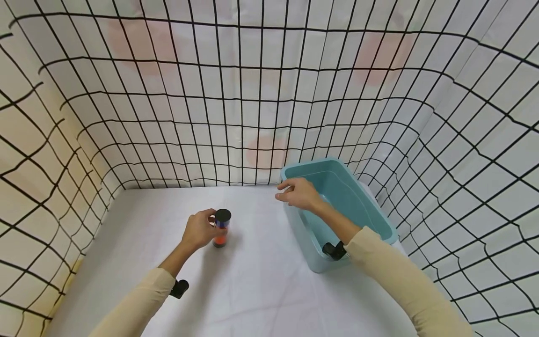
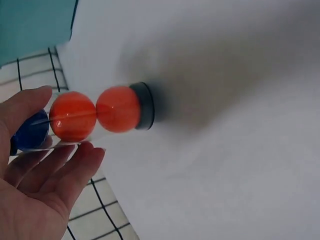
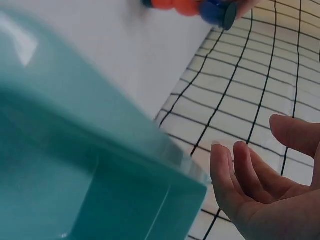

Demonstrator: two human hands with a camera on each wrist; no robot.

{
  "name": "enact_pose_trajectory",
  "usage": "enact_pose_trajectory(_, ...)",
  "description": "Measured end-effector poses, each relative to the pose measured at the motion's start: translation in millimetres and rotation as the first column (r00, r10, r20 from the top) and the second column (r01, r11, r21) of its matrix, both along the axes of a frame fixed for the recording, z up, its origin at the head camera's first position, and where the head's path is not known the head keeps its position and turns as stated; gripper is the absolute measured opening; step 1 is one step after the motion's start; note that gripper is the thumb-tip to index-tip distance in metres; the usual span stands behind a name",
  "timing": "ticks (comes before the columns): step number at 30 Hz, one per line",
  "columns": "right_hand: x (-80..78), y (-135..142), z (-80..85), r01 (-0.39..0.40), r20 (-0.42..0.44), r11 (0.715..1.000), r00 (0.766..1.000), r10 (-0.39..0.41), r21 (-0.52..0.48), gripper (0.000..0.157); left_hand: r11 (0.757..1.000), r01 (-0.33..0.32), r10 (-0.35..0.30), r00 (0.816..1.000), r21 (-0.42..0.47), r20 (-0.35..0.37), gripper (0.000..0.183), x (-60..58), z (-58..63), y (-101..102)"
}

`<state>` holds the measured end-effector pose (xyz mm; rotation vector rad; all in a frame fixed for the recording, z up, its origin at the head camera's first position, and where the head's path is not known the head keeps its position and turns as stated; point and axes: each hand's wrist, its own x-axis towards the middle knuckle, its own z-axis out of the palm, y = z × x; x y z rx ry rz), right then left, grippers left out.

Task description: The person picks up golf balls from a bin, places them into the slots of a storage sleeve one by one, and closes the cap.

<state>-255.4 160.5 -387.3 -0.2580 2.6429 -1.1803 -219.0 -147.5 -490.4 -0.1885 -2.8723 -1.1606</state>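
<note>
A clear tube (image 1: 221,229) with black end caps stands upright at the table's middle left. Inside it are two orange balls (image 2: 73,116) and a blue ball (image 2: 33,131). My left hand (image 1: 200,230) holds the tube near its upper end, thumb on one side and fingers on the other. Whether the lower cap (image 2: 143,105) touches the table is hard to tell. Over the left rim of a blue-green plastic bin (image 1: 301,231) hovers my right hand (image 1: 300,193), its fingers loosely bent and nothing in them.
Black wire mesh (image 1: 261,100) rises at the back and both sides, with pale cloth behind it. A white cloth covers the table (image 1: 261,281). The bin stands on the right, close to the mesh. Black wrist devices (image 1: 180,289) sit by the sleeves.
</note>
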Motion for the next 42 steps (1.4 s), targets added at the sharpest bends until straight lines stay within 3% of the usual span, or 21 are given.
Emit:
enact_pose_trajectory(5,1.8,24,6.5,0.02,-0.018,0.999,1.0,-0.02,0.029,0.042,0.996,-0.087,0.088,0.996,0.012,-0.017,0.041,-13.3,0.9,-14)
enact_pose_trajectory(11,2.6,48,5.5,0.05,-0.012,0.999,0.999,-0.05,0.02,0.042,0.973,-0.221,0.222,0.975,0.059,-0.011,0.048,-25.9,-1.2,-28)
enact_pose_trajectory(18,6.1,72,-1.1,0.079,0.013,0.997,0.997,-0.079,0.006,0.043,0.927,-0.358,0.361,0.933,0.109,-0.009,0.051,-29.4,-9.6,-34)
enact_pose_trajectory(23,8.8,84,-7.4,0.087,0.019,0.996,0.996,-0.087,0.013,0.045,0.912,-0.395,0.397,0.918,0.114,0.008,0.051,-27.8,-15.7,-35)
enact_pose_trajectory(33,9.7,92,-14.1,0.1,0.015,0.994,0.995,-0.101,0.045,0.045,0.955,-0.297,0.297,0.955,0.026,0.008,0.052,-28.6,-15.3,-41)
enact_pose_trajectory(39,10.2,97,-14.2,0.11,-0.109,0.986,0.989,-0.096,0.127,0.043,0.98,-0.156,0.155,0.988,-0.126,-0.012,0.046,-25.6,5.4,-56)
enact_pose_trajectory(42,13.3,103,-15.2,0.126,-0.193,0.975,0.977,-0.09,0.185,0.042,0.978,-0.121,0.113,0.992,-0.168,-0.052,0.038,-22.4,20.7,-66)
